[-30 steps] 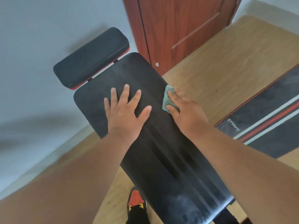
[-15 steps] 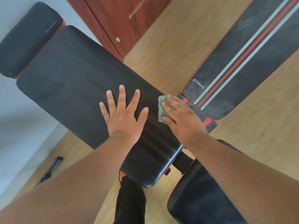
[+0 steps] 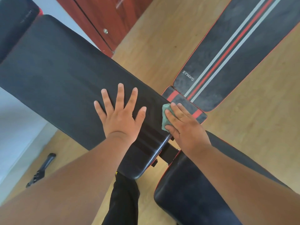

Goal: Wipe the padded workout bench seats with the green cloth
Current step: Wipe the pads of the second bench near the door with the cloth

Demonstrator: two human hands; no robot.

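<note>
The long black back pad [image 3: 56,73] of the workout bench runs from upper left to lower centre. My left hand [image 3: 121,114] rests flat on it with its fingers spread. My right hand [image 3: 185,125] grips the bunched green cloth [image 3: 165,118] and presses it on the pad's right edge, close to the near end. Dark wiped streaks show on the pad below both hands. The black seat pad [image 3: 194,192] with red trim lies at lower right, under my right forearm. A smaller head pad [image 3: 13,21] sits at top left.
A second bench pad [image 3: 235,46] with red and grey stripes lies on the wooden floor at upper right. A red-brown door [image 3: 105,17] stands behind. A black handle-like tool [image 3: 42,169] lies on the floor at left. My black trouser leg [image 3: 123,200] is beside the bench.
Both hands have slid down the back pad toward its near end, the right hand dragging the cloth along the right edge. The view has tilted down, and the seat pad has come into sight.
</note>
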